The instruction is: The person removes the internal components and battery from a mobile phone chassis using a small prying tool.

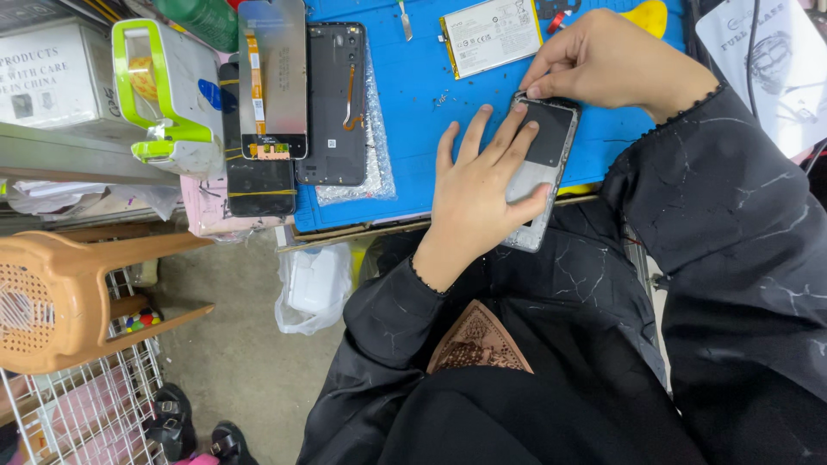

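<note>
The opened phone body (541, 164) lies on the near edge of the blue work mat (413, 95), its long axis running from the upper right, by the far hand, down to the lower left, where its lower end juts past the mat's edge over the person's lap. Its inner face is up: a dark plate fills the upper half and a pale grey one the lower.

There is one such body under the hands. To its left lie two more phone parts side by side on the mat, a black frame with an orange flex cable (334, 103) and a grey display panel (272, 77) (both with their long axes pointing away from the person). One flat battery (491, 34) lies at the far edge of the mat.

The left hand (478, 202) is spread flat, fingers apart, pressing down on the phone body with the thumb along its right edge. The right hand (603, 60) is curled, its fingertips drawn together and pinching the top corner of the same body.

A tan plastic stool (60, 293) stands on the floor at the left.
</note>
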